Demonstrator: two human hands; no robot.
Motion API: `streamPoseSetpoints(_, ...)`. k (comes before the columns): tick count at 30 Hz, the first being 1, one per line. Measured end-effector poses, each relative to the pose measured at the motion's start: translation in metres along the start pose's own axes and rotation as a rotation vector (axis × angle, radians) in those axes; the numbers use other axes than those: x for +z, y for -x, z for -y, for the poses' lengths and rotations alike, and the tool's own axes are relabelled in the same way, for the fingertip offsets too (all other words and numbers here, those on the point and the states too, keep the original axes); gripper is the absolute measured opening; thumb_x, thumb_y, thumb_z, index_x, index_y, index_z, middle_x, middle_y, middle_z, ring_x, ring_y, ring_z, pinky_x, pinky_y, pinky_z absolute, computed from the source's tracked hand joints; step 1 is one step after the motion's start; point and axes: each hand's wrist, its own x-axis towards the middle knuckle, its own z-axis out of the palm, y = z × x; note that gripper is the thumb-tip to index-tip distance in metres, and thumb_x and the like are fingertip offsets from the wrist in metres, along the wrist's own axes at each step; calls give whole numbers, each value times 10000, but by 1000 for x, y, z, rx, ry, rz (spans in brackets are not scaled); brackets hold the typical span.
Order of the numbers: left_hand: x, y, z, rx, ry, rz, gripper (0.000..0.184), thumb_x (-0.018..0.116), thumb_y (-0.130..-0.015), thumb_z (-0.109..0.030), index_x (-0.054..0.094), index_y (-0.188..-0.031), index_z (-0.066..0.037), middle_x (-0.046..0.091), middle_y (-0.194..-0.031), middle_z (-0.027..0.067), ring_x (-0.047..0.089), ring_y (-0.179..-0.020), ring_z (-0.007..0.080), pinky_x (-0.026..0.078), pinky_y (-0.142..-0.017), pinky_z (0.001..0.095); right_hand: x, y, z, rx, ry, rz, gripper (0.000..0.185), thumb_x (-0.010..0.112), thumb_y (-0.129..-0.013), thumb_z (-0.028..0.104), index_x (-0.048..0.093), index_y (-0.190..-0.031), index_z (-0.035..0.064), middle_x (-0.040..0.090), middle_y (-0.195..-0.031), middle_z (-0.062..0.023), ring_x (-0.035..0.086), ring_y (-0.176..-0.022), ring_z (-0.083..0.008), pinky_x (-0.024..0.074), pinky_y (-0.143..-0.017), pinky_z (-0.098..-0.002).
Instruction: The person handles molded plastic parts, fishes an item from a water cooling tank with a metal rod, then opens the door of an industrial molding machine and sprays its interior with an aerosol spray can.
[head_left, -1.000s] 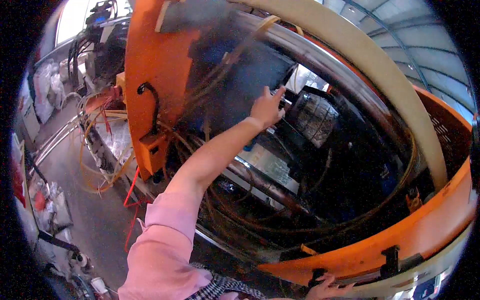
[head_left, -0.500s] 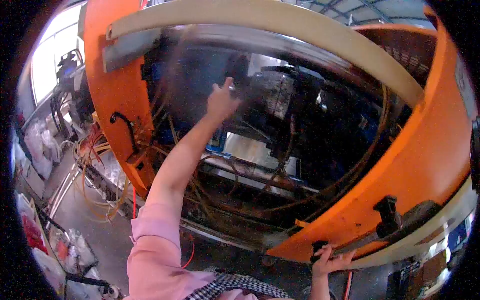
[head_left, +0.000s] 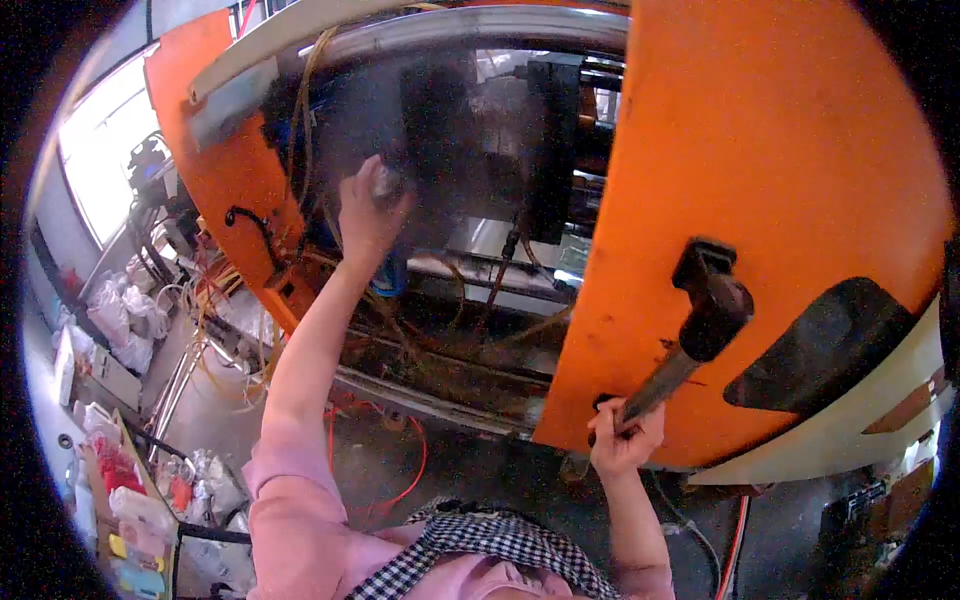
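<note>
My left hand (head_left: pixel 370 215) is raised inside the machine's opening, its fingers curled around a small greyish thing (head_left: pixel 386 182) that blur and shadow keep me from making out. Beyond it are the dark metal blocks (head_left: pixel 555 140) of the machine, partly hazy. My right hand (head_left: pixel 628 438) is wrapped around the lower end of the bar handle (head_left: pixel 665 385) on the orange door (head_left: pixel 780 150). The door covers the right side of the opening.
Hoses (head_left: pixel 300 120) hang at the left of the opening. An orange panel (head_left: pixel 215 150) with a black hook stands there. Plastic bags (head_left: pixel 125 320) and bins of small goods (head_left: pixel 130 510) lie at lower left. A red hose (head_left: pixel 420 465) runs along the floor.
The orange door has moved leftward across the opening. My right hand has closed around its handle. My left hand appears farther left and a little lower, still inside the machine.
</note>
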Motion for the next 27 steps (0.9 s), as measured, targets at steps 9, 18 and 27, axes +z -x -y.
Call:
streamPoseSetpoints(9,-53,70,-26,-54,23,195,701,725,-695,-108,385,-1305,-161,478,-1094,162,544,-954,347,493,-749,400,7,-7,-9,-123,-23,30,207,538,-865,52,446,-1040,-7,539,-727,-75,536,-520,-97,468,-497,-251)
streamPoseSetpoints(18,-83,85,-45,-52,26,144,678,724,-700,-123,392,-1291,-108,472,-1061,206,550,-910,379,488,-756,421,11,-5,-20,-348,33,2,533,509,-888,32,249,-1353,19,546,-818,-85,524,-552,-106,457,-482,-239)
streamPoseSetpoints(27,-114,118,-40,-144,27,75,658,734,-690,-127,417,-1266,-99,462,-1059,191,551,-901,362,485,-747,412,11,-5,-4,8,41,45,641,493,-886,15,122,-1408,37,522,-808,-96,520,-555,-115,463,-504,-249)
